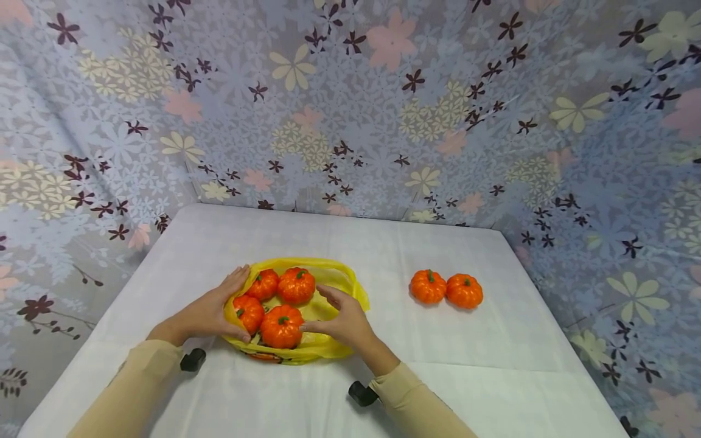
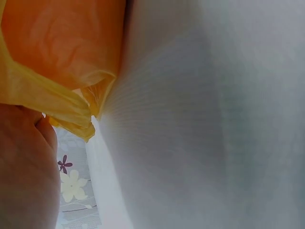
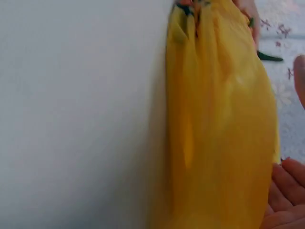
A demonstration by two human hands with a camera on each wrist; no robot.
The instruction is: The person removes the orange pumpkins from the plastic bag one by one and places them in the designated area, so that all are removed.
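A yellow plastic bag (image 1: 342, 277) lies on the white table with its mouth spread wide. Several small orange pumpkins (image 1: 297, 286) with green stems sit inside it. My left hand (image 1: 210, 307) holds the bag's left side, its fingers along the rim and its thumb beside the front-left pumpkin (image 1: 249, 313). Over the bag's right part is my right hand (image 1: 346, 316), thumb and fingers spread, thumb tip close to the front pumpkin (image 1: 282, 328). The right wrist view shows the bag's yellow side (image 3: 224, 119) with some fingers (image 3: 288, 186) beyond it.
Two more pumpkins (image 1: 428, 286) (image 1: 464, 291) stand side by side on the table (image 1: 465, 353), to the right of the bag. Flowered fabric (image 1: 350, 109) hangs behind the table and along both sides. A black wrist device (image 1: 363, 393) sits below the right wrist.
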